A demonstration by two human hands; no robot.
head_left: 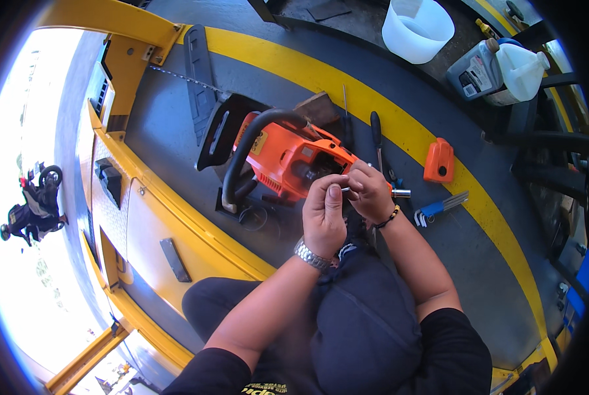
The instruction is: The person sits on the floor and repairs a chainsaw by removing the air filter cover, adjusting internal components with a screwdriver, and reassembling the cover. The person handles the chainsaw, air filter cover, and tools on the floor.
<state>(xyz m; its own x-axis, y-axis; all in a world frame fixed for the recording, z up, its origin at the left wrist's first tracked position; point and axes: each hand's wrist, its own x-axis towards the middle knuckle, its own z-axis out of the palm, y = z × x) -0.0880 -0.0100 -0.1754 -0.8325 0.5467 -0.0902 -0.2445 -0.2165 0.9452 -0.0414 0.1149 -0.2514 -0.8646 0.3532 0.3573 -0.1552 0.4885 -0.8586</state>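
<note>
An orange chainsaw with a black front handle lies on the floor before me, its engine bay uncovered. Over its near edge my left hand is closed, thumb and fingertips pinched together. My right hand meets it there, its fingers also closed. A small shiny bit shows between the fingertips, too little of it to name. Just past my right hand lies a silver socket tool. An orange cover with a black knob rests apart, to the right.
A screwdriver and a blue-held hex key set lie right of the saw. A dark bar cover sits far left. Yellow metal framework runs along the left. A white tub and jugs stand at the back right.
</note>
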